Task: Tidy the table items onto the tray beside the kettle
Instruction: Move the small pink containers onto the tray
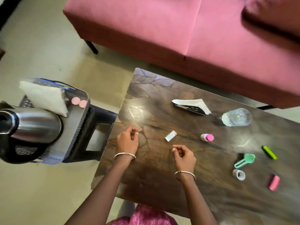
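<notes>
Tray (77,116) and kettle (35,124) beside dark table (162,184), pink sofa (162,30) beyond; left hand (127,140), right hand (185,155) loosely curled, empty.

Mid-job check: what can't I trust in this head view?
Head view:
- Steel kettle: part cut off by left edge.
- Grey perforated tray: far part hidden under white packet.
- Left hand: pinching anything? Too small to tell.
- Pink rectangular block: blurred, identity unclear.

light: soft indoor | glare: table (136,109) sheen | blur: edges, wide-angle warp
</notes>
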A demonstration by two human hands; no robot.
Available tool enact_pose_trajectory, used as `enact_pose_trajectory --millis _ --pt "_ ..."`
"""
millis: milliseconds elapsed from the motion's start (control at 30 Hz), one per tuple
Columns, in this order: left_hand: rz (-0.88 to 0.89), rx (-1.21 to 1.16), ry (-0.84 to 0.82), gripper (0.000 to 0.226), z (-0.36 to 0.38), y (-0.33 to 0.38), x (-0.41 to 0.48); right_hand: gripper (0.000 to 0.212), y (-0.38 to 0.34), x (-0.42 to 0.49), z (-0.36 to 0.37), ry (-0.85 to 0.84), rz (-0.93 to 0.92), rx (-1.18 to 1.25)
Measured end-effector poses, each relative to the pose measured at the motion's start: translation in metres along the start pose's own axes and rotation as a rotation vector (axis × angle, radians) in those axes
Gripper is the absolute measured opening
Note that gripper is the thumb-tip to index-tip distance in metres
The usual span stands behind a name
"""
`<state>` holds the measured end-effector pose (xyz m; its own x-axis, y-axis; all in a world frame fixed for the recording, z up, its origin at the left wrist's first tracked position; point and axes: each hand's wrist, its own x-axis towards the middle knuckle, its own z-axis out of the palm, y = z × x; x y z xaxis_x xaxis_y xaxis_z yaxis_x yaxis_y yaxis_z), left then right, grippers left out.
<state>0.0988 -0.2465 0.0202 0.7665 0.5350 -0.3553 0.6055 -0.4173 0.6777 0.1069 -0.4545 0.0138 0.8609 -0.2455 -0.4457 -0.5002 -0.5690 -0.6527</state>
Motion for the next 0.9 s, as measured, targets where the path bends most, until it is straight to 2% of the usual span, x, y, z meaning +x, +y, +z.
enact_pose_trajectory --millis 200,300,433,500,567,733,900 --pt "0.039 0.104 -0.181 0.012 0.084 0.033 -0.017 0.012 0.05 0.034 -0.074 0.108 -0.004 -0.044" --pt "0.028 0.221 -0.218 0.024 0.117 0.04 -0.016 0.015 0.066 0.057 -0.097 0.127 0.024 -0.059" --pt "0.045 0.501 -0.211 0.044 0.146 0.046 -0.019 0.049 0.075 0.096 -0.111 0.053 0.036 -0.087" --pt "0.036 0.573 -0.196 0.049 0.156 0.05 -0.023 0.067 0.077 0.113 -0.112 -0.002 -0.009 -0.136" --pt "0.035 0.613 -0.17 0.048 0.163 0.051 -0.026 0.075 0.078 0.126 -0.111 -0.065 -0.058 -0.172" --pt "0.056 0.583 -0.089 0.031 0.172 0.049 -0.029 0.065 0.08 0.147 -0.101 -0.152 -0.163 -0.269" --pt "0.034 0.324 -0.006 0.022 0.167 0.046 -0.034 0.04 0.074 0.153 -0.093 -0.099 -0.178 -0.312"
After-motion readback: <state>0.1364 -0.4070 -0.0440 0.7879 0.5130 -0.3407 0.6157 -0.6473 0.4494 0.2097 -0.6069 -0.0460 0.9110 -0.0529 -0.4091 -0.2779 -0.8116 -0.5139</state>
